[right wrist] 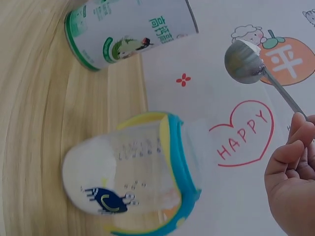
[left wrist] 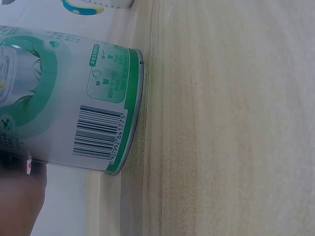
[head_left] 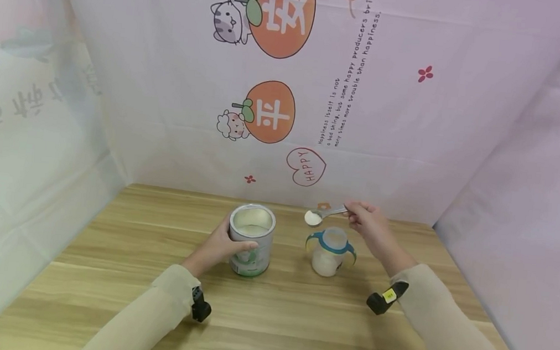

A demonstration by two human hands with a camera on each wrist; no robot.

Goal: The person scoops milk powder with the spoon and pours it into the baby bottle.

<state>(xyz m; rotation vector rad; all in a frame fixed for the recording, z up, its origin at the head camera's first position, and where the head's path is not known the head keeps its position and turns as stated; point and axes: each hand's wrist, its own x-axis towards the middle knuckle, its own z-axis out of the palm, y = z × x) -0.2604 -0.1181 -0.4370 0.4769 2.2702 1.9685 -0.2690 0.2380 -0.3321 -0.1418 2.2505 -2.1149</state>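
Note:
My left hand [head_left: 224, 243] grips the side of an open milk powder can [head_left: 252, 250], its thumb across the front. Pale powder shows inside the can, and its green-and-white label with a barcode [left wrist: 100, 132] fills much of the left wrist view. Between thumb and fingers my right hand [head_left: 369, 227] pinches the handle of a metal measuring spoon [right wrist: 244, 62]. White powder [head_left: 313, 218] heaps in the spoon's bowl, which is above and slightly left of the baby bottle [right wrist: 123, 172]. That bottle stands upright with its top off, has blue-and-yellow handles, and holds white contents in its lower part.
Both things stand on a wood-grain table [head_left: 267, 318], the can to the left of the bottle. A printed cloth [head_left: 371, 166] hangs behind the table's back edge, with more cloth on both sides. A small camera is strapped to each wrist.

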